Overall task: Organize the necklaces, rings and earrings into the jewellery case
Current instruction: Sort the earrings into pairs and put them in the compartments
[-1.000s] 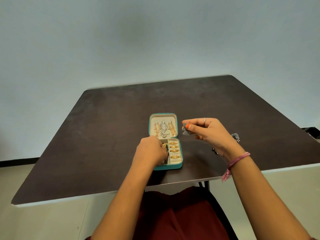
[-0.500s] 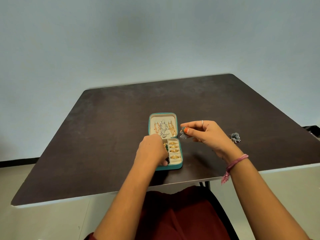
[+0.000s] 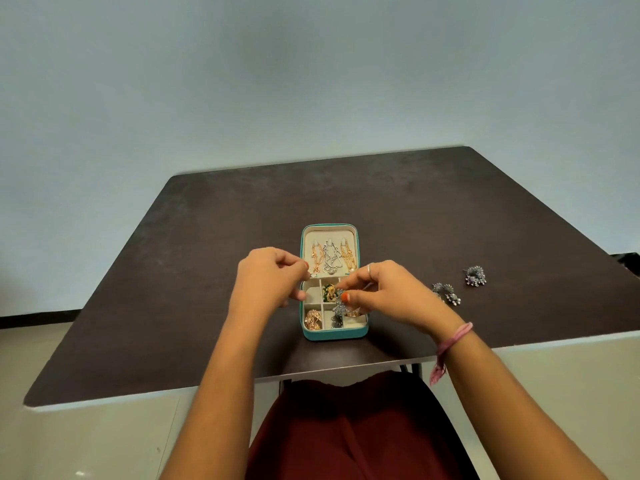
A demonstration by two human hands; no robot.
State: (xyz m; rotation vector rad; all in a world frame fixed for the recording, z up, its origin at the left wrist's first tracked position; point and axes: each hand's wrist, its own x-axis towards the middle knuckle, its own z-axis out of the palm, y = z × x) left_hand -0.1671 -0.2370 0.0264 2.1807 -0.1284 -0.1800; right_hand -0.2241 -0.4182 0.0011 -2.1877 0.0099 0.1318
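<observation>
A pale blue-grey wall (image 3: 311, 81) fills the upper half of the head view, and a dark brown table (image 3: 433, 209) with rounded corners spreads below it. Under the table's near edge lies the person's maroon lap (image 3: 346, 427).

Both forearms reach in from below and partly cover the open teal jewellery case (image 3: 334, 335), which sits on the table near the front edge. Its lid lies flat on the far side, and three necklaces (image 3: 330, 258), gold, silver and gold, hang side by side on the cream lining. The near half is divided into small cream compartments: a green and gold earring (image 3: 329, 292) lies in a middle one, a rose-gold piece (image 3: 313, 319) in the near left one, and a dark grey earring (image 3: 336, 321) in the near middle one. The right-hand column is mostly hidden behind the right hand.

The left hand (image 3: 268, 278) hovers at the case's left rim with fingers curled, thumb and forefinger closed together; whether anything is between them cannot be told. The right hand (image 3: 388, 296), with a ring on one finger and a pink band (image 3: 453, 337) at the wrist, pinches a small silver earring (image 3: 340, 306) between thumb and forefinger, just above the middle compartments.

To the right on the bare table lie two more silver earrings with bead fringes, one (image 3: 446, 293) near the right wrist and another (image 3: 475, 275) just beyond it.
</observation>
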